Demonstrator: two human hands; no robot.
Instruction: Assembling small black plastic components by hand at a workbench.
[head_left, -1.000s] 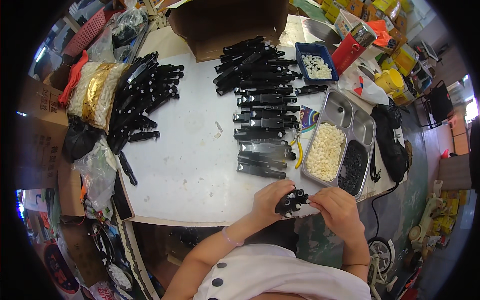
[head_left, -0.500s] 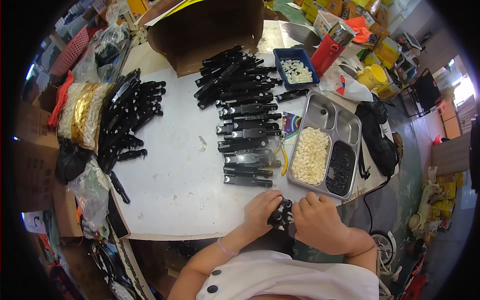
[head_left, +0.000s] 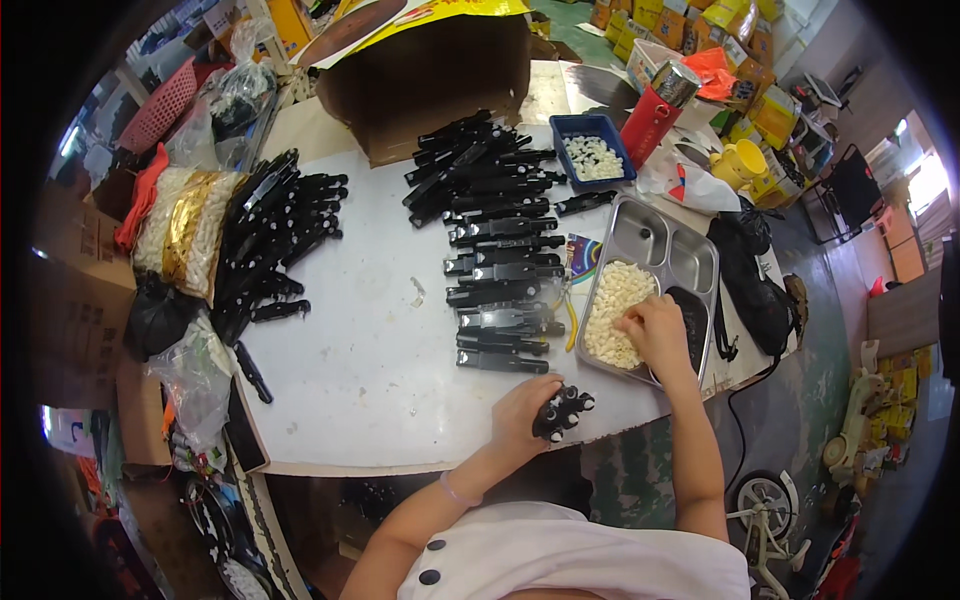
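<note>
Near the table's front edge, my left hand is closed around a bundle of black tubular pieces, whose several ends show white tips. To its right, my right hand reaches into a steel compartment tray. Its fingers are pinched together at the small white pieces in the large compartment; what they pinch is hidden. Small black pieces fill the neighbouring compartment, partly covered by that hand. Black tubular parts lie in a row up the middle of the table.
Another heap of black parts lies at left beside a bag of white pieces. An open carton stands at the back, near a blue basket and a red flask. Yellow-handled pliers lie beside the tray.
My right hand has left the bundle and moved up and right into the tray's white pieces. My left hand still holds the bundle, whose white-tipped ends now show more plainly.
</note>
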